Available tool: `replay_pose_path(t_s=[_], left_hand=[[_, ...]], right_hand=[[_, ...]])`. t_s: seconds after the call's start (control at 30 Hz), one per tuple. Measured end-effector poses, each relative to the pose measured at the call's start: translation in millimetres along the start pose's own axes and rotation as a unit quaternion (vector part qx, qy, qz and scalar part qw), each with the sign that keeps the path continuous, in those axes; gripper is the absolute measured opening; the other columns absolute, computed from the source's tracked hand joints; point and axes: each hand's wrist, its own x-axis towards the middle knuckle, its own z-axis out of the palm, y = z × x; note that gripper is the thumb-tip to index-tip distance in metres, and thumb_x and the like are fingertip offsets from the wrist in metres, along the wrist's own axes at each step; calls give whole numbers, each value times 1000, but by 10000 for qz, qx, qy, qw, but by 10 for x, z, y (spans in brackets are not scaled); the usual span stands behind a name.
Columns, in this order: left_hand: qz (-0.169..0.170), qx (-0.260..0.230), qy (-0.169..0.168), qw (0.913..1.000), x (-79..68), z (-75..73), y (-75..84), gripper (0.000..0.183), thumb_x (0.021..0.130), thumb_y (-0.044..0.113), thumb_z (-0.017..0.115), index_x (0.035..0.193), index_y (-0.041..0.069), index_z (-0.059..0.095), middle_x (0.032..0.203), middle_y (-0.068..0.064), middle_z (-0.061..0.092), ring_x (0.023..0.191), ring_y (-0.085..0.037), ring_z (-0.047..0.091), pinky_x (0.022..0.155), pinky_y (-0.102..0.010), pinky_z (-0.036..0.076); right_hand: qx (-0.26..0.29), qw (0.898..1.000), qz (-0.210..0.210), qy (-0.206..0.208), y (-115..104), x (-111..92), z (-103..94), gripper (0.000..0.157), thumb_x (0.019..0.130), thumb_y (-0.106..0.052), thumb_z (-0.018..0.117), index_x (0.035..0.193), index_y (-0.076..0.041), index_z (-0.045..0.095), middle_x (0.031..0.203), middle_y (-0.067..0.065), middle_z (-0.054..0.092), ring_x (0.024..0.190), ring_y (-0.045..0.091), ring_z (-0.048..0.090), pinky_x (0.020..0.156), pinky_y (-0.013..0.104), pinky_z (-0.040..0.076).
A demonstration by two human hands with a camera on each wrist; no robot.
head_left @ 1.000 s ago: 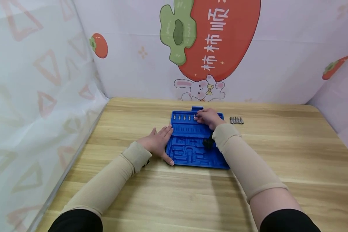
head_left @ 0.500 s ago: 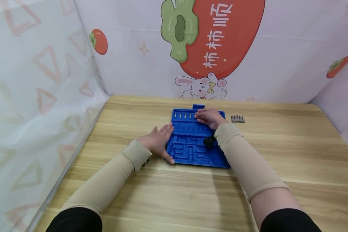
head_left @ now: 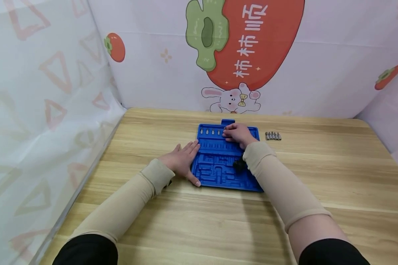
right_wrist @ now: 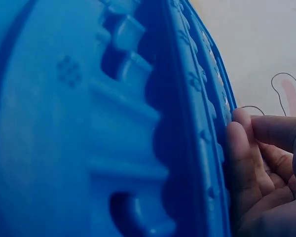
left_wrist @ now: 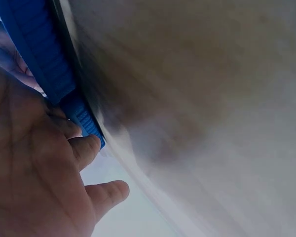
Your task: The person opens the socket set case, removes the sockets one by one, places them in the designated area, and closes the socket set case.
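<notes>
A blue plastic tool case tray (head_left: 215,176) with moulded recesses lies on the wooden table. Several silver screwdriver bits (head_left: 213,131) stand in a row in its top strip. My left hand (head_left: 180,161) lies with fingers spread along the tray's left edge, thumb at the near corner. In the left wrist view its fingers (left_wrist: 86,148) touch the blue side wall. My right hand (head_left: 238,134) is over the top strip, just right of the row, pinching a small bit between thumb and fingertips. The right wrist view shows these fingertips (right_wrist: 239,128) together at the strip, the bit mostly hidden.
More silver bits (head_left: 273,136) lie side by side on the table (head_left: 318,165), right of the tray. The case's blue latch tab (head_left: 227,121) sticks out at the back. A printed cloth wall (head_left: 152,73) rises behind the table, with white cloth (head_left: 53,129) at left.
The right fingertips stay at the same spot of the top strip, with only small finger movements. The left hand stays at the tray's edge. The head view has shifted slightly.
</notes>
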Motion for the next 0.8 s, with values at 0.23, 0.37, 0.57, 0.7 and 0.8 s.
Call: replay_pose_path(t_s=[0.23, 0.37, 0.57, 0.7, 0.8], left_hand=[[-24, -23, -49, 10000, 13, 5, 12, 147, 70, 80, 77, 165, 7, -8, 172, -10, -13, 157, -28, -8, 123, -59, -2], [-34, -47, -47, 10000, 6, 3, 22, 146, 70, 79, 78, 165, 6, -7, 172, -10, -12, 157, -29, -8, 123, -58, -2], [-77, -52, -55, 9999, -11, -4, 40, 146, 71, 78, 78, 165, 6, -7, 172, -10, -13, 157, -29, -8, 123, -58, -2], [-116, -78, -28, 9999, -16, -11, 42, 146, 71, 77, 78, 165, 7, -7, 172, -10, -13, 157, -29, -8, 123, -58, -2], [-123, -63, -11, 9999, -18, -14, 41, 145, 71, 78, 78, 165, 7, -7, 172, -10, -13, 158, -29, -7, 123, -58, -2]], right_hand=[[1270, 9917, -219, -38, 104, 14, -84, 21, 108, -15, 57, 125, -3, 59, 110, 3, 64, 92, 9, 64, 78, 21, 55], [1662, 9854, -337, -166, 79, -41, -148, 18, 109, -18, 56, 121, -7, 62, 99, -4, 67, 93, 12, 60, 79, 23, 50], [1650, 9830, -567, -576, -20, -140, -286, 17, 109, -13, 53, 120, -4, 61, 95, -6, 70, 95, 11, 62, 88, 25, 50], [1461, 9850, -615, -678, -58, -205, -421, 19, 110, -12, 50, 124, -1, 56, 108, -1, 67, 99, 10, 62, 95, 29, 48], [1322, 9873, -600, -645, -48, -250, -538, 30, 111, -14, 49, 135, 3, 51, 122, 4, 62, 105, 12, 59, 99, 30, 46]])
